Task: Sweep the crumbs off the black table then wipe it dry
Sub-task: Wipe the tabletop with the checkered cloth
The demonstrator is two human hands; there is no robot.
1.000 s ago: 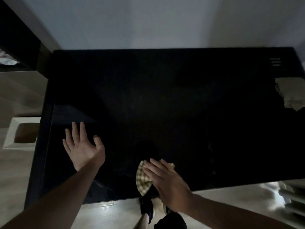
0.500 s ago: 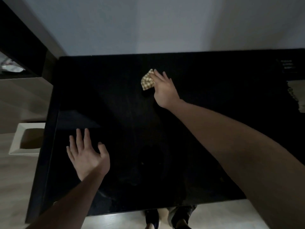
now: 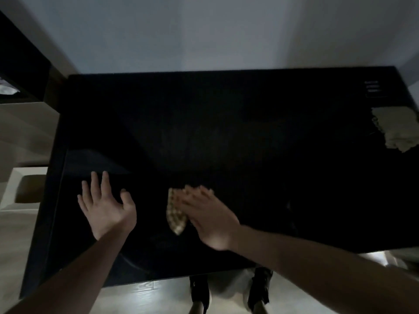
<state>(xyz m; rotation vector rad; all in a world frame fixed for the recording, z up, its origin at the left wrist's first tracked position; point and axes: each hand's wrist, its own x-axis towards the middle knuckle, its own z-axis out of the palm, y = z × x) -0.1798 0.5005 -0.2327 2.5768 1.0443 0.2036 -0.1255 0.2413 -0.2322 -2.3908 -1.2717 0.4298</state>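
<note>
1. Desk [image 3: 226,123] fills the view, black and glossy, its far edge against the wall; a pale rag [image 3: 395,130] lies at its right edge.
2. Right hand [image 3: 208,219] is back near the front middle of the desk; half a second ago it was stretched to the far side. One long pull toward the body is done, so the wiping looks well underway, pass by pass.
3. Left hand [image 3: 105,206] stays flat on the desk, fingers spread, bracing, holding nothing.
4. Cloth [image 3: 175,214] lies on the desk under the right hand, whose grip is no pinch: straight fingers press it down, its checked left part sticking out beside the palm.
5. Crumbs are too small to tell in this dim light.
</note>
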